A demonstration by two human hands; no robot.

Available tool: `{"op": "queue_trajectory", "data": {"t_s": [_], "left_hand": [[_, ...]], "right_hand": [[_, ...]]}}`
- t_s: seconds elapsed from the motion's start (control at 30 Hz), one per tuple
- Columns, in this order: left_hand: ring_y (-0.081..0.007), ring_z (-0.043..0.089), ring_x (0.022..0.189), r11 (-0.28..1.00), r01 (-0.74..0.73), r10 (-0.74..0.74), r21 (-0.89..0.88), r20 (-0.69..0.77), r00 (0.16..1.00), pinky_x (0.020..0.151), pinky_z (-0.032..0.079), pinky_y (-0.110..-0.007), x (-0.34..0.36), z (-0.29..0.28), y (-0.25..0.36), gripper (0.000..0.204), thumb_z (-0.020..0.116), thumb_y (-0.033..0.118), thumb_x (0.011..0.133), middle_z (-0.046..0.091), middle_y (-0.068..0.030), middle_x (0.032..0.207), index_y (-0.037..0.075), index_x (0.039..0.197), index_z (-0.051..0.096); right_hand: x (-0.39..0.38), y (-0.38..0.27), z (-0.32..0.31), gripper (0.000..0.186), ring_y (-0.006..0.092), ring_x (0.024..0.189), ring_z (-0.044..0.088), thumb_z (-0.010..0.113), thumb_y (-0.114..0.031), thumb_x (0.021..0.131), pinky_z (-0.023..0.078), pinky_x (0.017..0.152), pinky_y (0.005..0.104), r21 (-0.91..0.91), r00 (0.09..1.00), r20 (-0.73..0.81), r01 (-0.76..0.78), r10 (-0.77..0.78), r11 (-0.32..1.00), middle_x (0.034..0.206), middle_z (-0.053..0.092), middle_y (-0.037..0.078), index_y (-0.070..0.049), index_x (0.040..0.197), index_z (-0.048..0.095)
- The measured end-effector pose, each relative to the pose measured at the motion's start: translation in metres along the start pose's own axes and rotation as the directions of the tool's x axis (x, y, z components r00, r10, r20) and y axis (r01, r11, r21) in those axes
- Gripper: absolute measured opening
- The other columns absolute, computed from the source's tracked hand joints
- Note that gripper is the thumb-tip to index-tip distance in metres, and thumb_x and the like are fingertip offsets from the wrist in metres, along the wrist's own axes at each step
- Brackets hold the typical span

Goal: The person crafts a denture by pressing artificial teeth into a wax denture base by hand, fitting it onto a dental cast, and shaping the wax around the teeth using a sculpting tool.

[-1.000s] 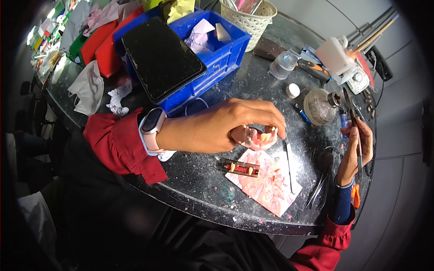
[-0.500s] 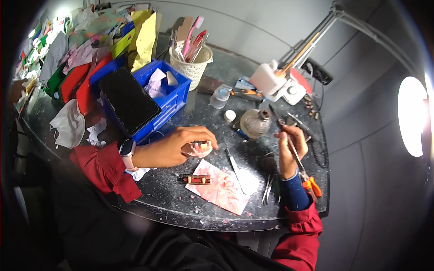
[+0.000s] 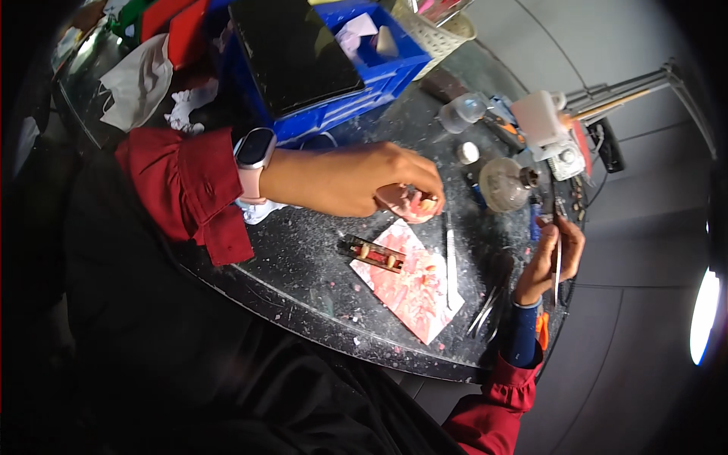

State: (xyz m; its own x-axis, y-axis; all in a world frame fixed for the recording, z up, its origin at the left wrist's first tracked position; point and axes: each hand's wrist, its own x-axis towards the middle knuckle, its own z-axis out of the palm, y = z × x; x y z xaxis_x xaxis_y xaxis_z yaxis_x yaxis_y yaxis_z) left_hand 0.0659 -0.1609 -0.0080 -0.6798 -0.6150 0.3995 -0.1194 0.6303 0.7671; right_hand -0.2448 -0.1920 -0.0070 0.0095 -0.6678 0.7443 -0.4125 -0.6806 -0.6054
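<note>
My left hand point(image 3: 356, 178) curls over a dental model point(image 3: 413, 203) with pink wax and a few teeth on it, gripping it from above. In my right hand point(image 3: 550, 262), at the bench's right side, is a slim wax knife point(image 3: 559, 265), held nearly upright; its tip is hard to make out. Close to that tip stands a round glass spirit lamp point(image 3: 504, 186); no flame can be made out. Below the model lies a pink-stained sheet point(image 3: 409, 296), with a narrow strip of teeth point(image 3: 375, 254) set in red wax over its edge.
A thin metal instrument point(image 3: 452, 262) and tweezers point(image 3: 485, 311) lie right of the sheet. A blue bin point(image 3: 387, 80) carries a black flat device point(image 3: 292, 61). Beyond the lamp stand a white cap point(image 3: 469, 152), a clear cup point(image 3: 461, 114) and a lamp arm point(image 3: 637, 83). Orange handles point(image 3: 542, 331) edge the bench.
The view has tilted and shifted, so the bench appears turned. My right hand has turned the wax knife more upright, its tip farther from the spirit lamp's neck. My left hand keeps the dental model.
</note>
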Motion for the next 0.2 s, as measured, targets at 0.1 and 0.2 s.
{"op": "queue_trajectory", "data": {"t_s": [0.1,0.2], "left_hand": [[-0.0221,0.057,0.096,0.999,0.008,-0.007,0.035,-0.047,0.999,0.08,0.045,-0.031,-0.008,0.004,-0.002,0.029,0.058,-0.009,0.071,0.059,-0.0091,0.103,0.0,0.099,0.058],[-0.0221,0.056,0.105,0.997,0.049,-0.046,0.061,-0.054,0.997,0.078,0.046,-0.029,-0.004,-0.001,0.012,0.033,0.054,-0.013,0.073,0.059,-0.0096,0.108,0.002,0.102,0.059]], "right_hand": [[0.0,-0.008,0.004,0.017,0.0191,0.077,0.06,0.056,-0.004,0.085,0.053,0.072,0.0311,-0.02,0.999,0.007,-0.041,0.042,0.999,0.093,0.056,0.013,0.006,0.099,0.053],[0.002,-0.007,0.0,0.028,0.0206,0.082,0.061,0.058,-0.012,0.086,0.049,0.079,0.0314,-0.08,0.999,0.024,-0.04,0.042,0.996,0.095,0.061,0.017,0.005,0.108,0.053]]}}
